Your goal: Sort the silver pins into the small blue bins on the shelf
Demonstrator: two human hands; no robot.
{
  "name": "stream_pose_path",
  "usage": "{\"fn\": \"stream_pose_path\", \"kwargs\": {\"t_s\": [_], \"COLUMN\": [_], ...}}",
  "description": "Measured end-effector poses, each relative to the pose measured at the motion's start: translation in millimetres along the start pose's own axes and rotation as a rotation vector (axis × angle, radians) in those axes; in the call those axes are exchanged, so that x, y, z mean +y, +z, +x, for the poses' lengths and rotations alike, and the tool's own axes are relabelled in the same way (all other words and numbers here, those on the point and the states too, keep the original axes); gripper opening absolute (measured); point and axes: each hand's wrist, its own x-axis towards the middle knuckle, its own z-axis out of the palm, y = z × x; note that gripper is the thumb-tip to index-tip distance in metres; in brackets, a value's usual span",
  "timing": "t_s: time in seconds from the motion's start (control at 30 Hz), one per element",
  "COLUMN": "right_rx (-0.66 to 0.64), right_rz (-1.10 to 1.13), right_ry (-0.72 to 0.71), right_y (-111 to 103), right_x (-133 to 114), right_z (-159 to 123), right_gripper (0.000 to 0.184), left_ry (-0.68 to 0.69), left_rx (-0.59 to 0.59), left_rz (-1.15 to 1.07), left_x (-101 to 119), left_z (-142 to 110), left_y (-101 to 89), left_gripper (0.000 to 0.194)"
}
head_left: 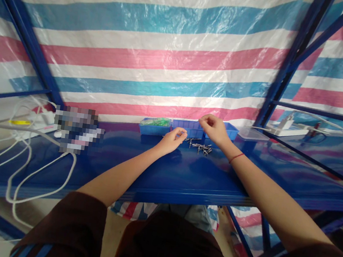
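My left hand (172, 141) is just in front of the blue bins, with its fingers curled and the fingertips close to the thumb. What lies between them, if anything, is too small to make out. Higher and to the right, my right hand (214, 129) hovers before the middle and right bins, thumb and fingers pinched together. Its fingertips also hide whatever they may hold. Between and below both hands, a loose pile of small, thin metal pin-like pieces (203, 149) lies on the blue shelf top (180, 174). The middle blue bin (187, 126) stands behind my left hand.
A left blue bin (153, 130) contains green-and-clear plastic material. The right blue bin (232, 132) sits beside a clear plastic lid or tray (253, 134). White cables (71, 170) loop over the shelf's left front edge. Blue metal posts (282, 80) frame a striped plastic sheet (155, 62).
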Motion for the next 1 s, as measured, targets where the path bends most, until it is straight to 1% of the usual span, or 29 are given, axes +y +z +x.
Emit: {"fn": "stream_pose_path", "kwargs": {"t_s": [0.07,0.1,0.13,0.17,0.23,0.3,0.33,0.4,0.5,0.57,0.6,0.63,0.7,0.77,0.8,0.83,0.9,0.97,1.0], "right_rx": [0.223,0.290,0.313,0.294,0.215,0.134,0.089,-0.042,-0.351,-0.543,-0.617,-0.670,-0.719,-0.719,-0.712,-0.700,-0.650,-0.562,-0.513], "right_rz": [-0.169,-0.268,-0.363,-0.452,-0.594,-0.662,-0.666,-0.621,-0.499,-0.464,-0.459,-0.461,-0.480,-0.510,-0.522,-0.529,-0.518,-0.449,-0.390], "right_ry": [0.043,0.078,0.115,0.160,0.225,0.232,0.206,0.105,-0.094,-0.175,-0.221,-0.266,-0.343,-0.372,-0.372,-0.370,-0.351,-0.275,-0.220], "right_y": [-13.0,-20.0,-26.6,-32.4,-40.3,-41.5,-39.3,-29.7,-6.9,8.2,14.3,18.9,23.5,23.4,22.6,21.7,20.8,22.0,23.3], "right_x": [12.9,21.0,29.7,38.1,50.6,53.4,50.5,38.8,19.6,14.1,14.2,15.6,20.1,23.7,24.4,24.5,23.3,21.9,21.5], "right_z": [5.4,7.5,9.0,9.8,10.1,9.3,8.7,7.0,2.1,-2.1,-4.0,-5.5,-7.4,-8.0,-8.1,-8.1,-8.2,-8.5,-8.7], "right_gripper": [0.027,0.030,0.032,0.033,0.038,0.041,0.038,0.030,0.026,0.029,0.032,0.034,0.034,0.030,0.028,0.026,0.022,0.019,0.018], "left_ry": [-0.019,-0.022,-0.025,-0.026,-0.001,0.083,0.141,0.241,0.298,0.301,0.300,0.300,0.305,0.305,0.289,0.253,0.127,-0.001,-0.039], "left_rx": [-0.031,-0.049,-0.069,-0.089,-0.152,-0.252,-0.302,-0.374,-0.395,-0.391,-0.386,-0.381,-0.375,-0.371,-0.350,-0.306,-0.159,-0.021,0.014], "left_rz": [0.022,0.033,0.047,0.068,0.134,0.235,0.285,0.367,0.445,0.480,0.490,0.495,0.497,0.486,0.479,0.475,0.468,0.436,0.403], "left_x": [-1.1,-1.5,-1.6,-1.3,0.7,4.4,6.5,10.2,11.9,10.4,9.3,8.3,6.8,5.8,5.1,4.1,0.5,-4.5,-7.0], "left_z": [-1.0,-1.6,-2.2,-2.8,-4.1,-5.4,-6.0,-6.7,-6.7,-5.9,-5.4,-5.0,-4.5,-4.5,-4.5,-4.4,-3.4,-1.4,-0.2], "left_y": [0.9,0.9,0.5,-0.2,-2.3,-4.9,-6.2,-8.2,-9.8,-10.4,-10.6,-10.7,-10.5,-9.8,-9.3,-8.9,-8.6,-9.4,-10.1], "left_gripper": [0.026,0.027,0.028,0.028,0.027,0.023,0.021,0.018,0.020,0.021,0.021,0.021,0.021,0.021,0.020,0.020,0.021,0.022,0.023]}}
